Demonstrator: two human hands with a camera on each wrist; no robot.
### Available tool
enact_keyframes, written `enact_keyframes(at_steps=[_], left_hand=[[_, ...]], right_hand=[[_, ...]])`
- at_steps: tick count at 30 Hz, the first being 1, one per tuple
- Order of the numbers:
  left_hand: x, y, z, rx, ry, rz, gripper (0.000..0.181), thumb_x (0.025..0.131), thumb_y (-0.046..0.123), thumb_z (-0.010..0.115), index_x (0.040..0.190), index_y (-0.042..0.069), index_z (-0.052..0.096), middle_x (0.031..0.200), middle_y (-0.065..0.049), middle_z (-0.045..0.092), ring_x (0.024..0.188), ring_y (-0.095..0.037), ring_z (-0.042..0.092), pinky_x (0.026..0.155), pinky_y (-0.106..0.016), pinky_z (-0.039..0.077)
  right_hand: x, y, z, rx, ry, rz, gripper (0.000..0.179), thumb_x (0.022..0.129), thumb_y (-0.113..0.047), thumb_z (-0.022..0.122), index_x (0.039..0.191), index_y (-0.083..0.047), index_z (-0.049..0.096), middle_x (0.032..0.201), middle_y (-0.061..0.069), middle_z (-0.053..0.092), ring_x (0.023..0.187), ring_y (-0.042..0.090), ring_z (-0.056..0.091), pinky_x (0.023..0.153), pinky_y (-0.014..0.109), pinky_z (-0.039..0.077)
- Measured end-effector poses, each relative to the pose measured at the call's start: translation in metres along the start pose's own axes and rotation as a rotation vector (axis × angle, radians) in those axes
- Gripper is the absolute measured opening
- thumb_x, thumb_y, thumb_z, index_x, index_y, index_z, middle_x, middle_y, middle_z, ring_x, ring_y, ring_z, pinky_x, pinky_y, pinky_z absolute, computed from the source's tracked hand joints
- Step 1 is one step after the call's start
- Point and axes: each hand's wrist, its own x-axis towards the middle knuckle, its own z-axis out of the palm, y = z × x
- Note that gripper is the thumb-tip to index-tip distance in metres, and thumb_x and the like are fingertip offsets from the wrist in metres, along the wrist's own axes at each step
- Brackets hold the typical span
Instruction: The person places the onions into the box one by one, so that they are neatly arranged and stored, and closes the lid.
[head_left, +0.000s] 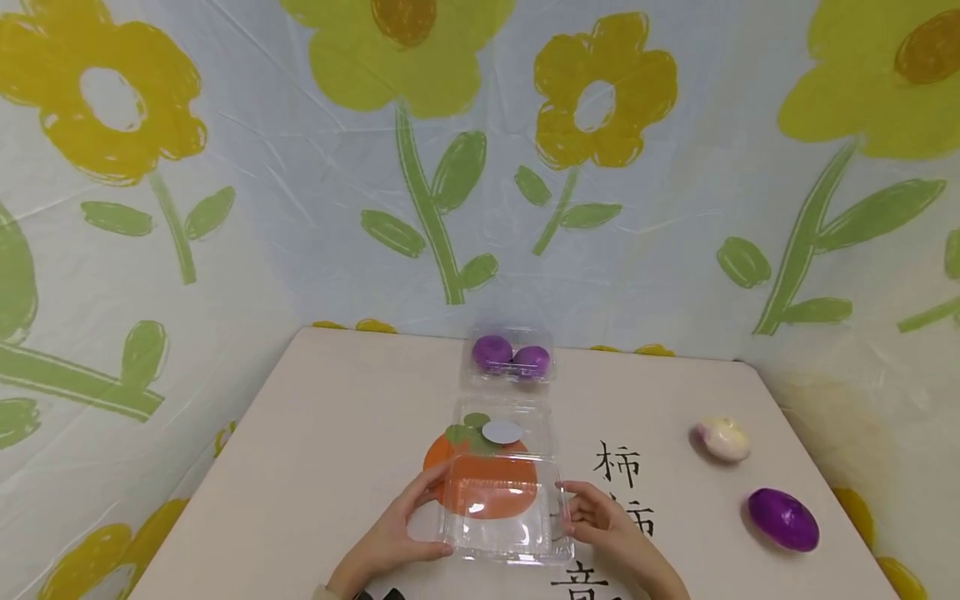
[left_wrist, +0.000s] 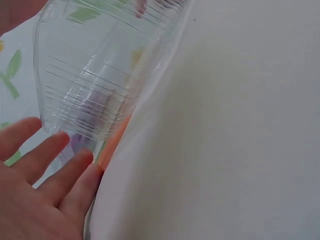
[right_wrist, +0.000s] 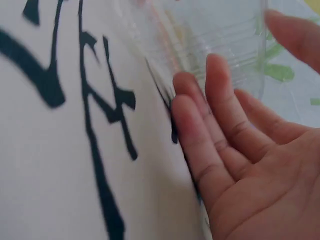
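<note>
A clear plastic box (head_left: 510, 533) with ribbed walls stands at the near middle of the table, seen through to the print below. At its left side is my left hand (head_left: 393, 533), thumb by the near corner and fingers spread along the wall. My right hand (head_left: 611, 533) flanks the opposite side, its fingertips right at the wall and the thumb apart in the right wrist view. Behind it, a white oval label (head_left: 501, 431) shows on clear plastic. Farther back, two shiny purple round pieces (head_left: 492, 353) lie in a clear plastic container (head_left: 513, 332).
To the right on the table (head_left: 322, 433) lie a cream piece with a pinkish end (head_left: 723, 439) and a glossy purple oval piece (head_left: 783, 520). An orange persimmon print (head_left: 438, 454) and black characters mark the tabletop. A flowered sheet (head_left: 315, 208) hangs behind and at the sides.
</note>
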Motion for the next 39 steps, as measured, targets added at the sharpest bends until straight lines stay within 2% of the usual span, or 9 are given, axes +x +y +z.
enact_keyframes(at_steps=[4,7,11,13,17,20,25,29,39], left_hand=[[0.001,-0.006,0.0,0.017,-0.019,0.048,0.097,0.078,0.01,0.084,0.155,0.003,0.026,0.156,-0.019,0.035,0.131,-0.039,0.048,0.115,-0.033,0.033],[0.002,-0.009,0.0,0.034,-0.023,0.072,0.096,0.079,0.014,0.084,0.155,0.003,0.026,0.157,-0.019,0.034,0.132,-0.038,0.048,0.115,-0.03,0.032],[0.003,-0.011,0.001,0.042,-0.02,0.087,0.097,0.079,0.015,0.085,0.155,0.005,0.027,0.158,-0.017,0.034,0.134,-0.036,0.046,0.115,-0.03,0.031],[0.003,-0.01,0.001,0.049,-0.013,0.115,0.099,0.077,0.014,0.086,0.155,0.003,0.026,0.158,-0.018,0.033,0.136,-0.036,0.043,0.114,-0.033,0.034],[0.003,-0.008,0.001,0.116,0.011,0.154,0.1,0.075,0.016,0.087,0.154,0.0,0.028,0.159,-0.018,0.03,0.142,-0.034,0.035,0.115,-0.031,0.03],[0.003,-0.008,0.001,0.171,0.025,0.151,0.099,0.075,0.02,0.087,0.153,0.0,0.031,0.16,-0.016,0.03,0.145,-0.031,0.031,0.116,-0.028,0.023],[0.002,-0.008,0.001,0.194,0.025,0.131,0.096,0.077,0.021,0.086,0.153,0.001,0.032,0.159,-0.014,0.031,0.146,-0.03,0.03,0.116,-0.027,0.023],[0.003,-0.008,0.001,0.198,0.022,0.122,0.094,0.077,0.023,0.086,0.153,0.002,0.033,0.159,-0.013,0.032,0.146,-0.027,0.03,0.115,-0.026,0.023],[0.011,-0.016,0.0,0.219,0.021,0.17,0.092,0.077,0.02,0.086,0.151,-0.002,0.035,0.156,-0.018,0.037,0.143,-0.028,0.035,0.116,-0.023,0.024]], right_hand=[[0.0,0.007,-0.002,0.043,-0.015,-0.059,0.057,0.095,0.005,0.056,0.143,0.016,0.027,0.108,0.039,0.051,0.1,0.017,0.063,0.091,0.026,0.053],[-0.001,0.011,-0.002,0.049,0.008,-0.104,0.062,0.093,0.008,0.057,0.145,0.015,0.024,0.117,0.042,0.047,0.106,0.017,0.061,0.094,0.026,0.052],[-0.002,0.015,0.0,0.068,0.055,-0.173,0.075,0.09,0.013,0.058,0.151,0.01,0.013,0.14,0.044,0.029,0.125,0.019,0.053,0.103,0.027,0.046],[-0.001,0.016,0.002,0.09,0.054,-0.216,0.081,0.089,0.016,0.057,0.153,0.009,0.008,0.151,0.041,0.017,0.136,0.021,0.045,0.108,0.027,0.04],[-0.002,0.016,0.005,0.08,0.03,-0.212,0.091,0.087,0.017,0.06,0.158,-0.001,0.006,0.162,0.028,0.003,0.147,0.018,0.027,0.113,0.023,0.029],[-0.002,0.017,0.005,0.023,-0.022,-0.236,0.104,0.081,0.016,0.069,0.159,-0.004,0.004,0.163,0.025,-0.003,0.149,0.019,0.02,0.114,0.02,0.022],[-0.001,0.021,0.002,-0.046,-0.073,-0.3,0.12,0.071,0.014,0.079,0.158,-0.002,-0.002,0.164,0.022,-0.007,0.151,0.021,0.011,0.115,0.02,0.017],[0.0,0.022,0.002,-0.004,-0.088,-0.283,0.122,0.071,0.017,0.078,0.158,-0.004,-0.005,0.164,0.021,-0.004,0.151,0.019,0.009,0.115,0.019,0.015],[0.006,0.021,0.0,0.069,-0.104,-0.282,0.118,0.075,0.019,0.073,0.158,-0.006,-0.006,0.161,0.029,-0.006,0.151,0.025,0.005,0.116,0.021,0.015]])
